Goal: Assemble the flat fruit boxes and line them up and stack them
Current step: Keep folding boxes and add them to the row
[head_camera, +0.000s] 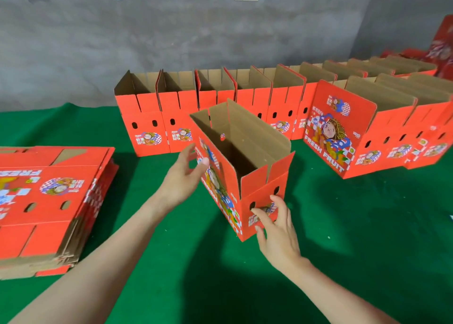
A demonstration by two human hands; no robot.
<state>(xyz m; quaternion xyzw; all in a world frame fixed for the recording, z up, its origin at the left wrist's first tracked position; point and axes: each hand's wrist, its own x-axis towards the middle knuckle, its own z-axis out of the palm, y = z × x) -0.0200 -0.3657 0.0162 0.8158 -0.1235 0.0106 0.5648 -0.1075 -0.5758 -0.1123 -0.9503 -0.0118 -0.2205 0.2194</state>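
An opened red fruit box (247, 166) stands upright on the green cloth in the middle, its top flaps up and the brown inside showing. My left hand (182, 176) is at the box's long printed side with relaxed fingers, its fingertips at the upper edge. My right hand (277, 228) is at the box's short near end below the two handle holes, fingers spread and lightly touching the panel. Neither hand grips the box. A stack of flat red boxes (46, 201) lies at the left.
A row of assembled boxes (208, 107) lines the back by the grey wall (171, 29). A second row (392, 125) stands at the right, nearer to me. More red cardboard (438, 51) leans at the far right. Green cloth (367, 225) covers the surface.
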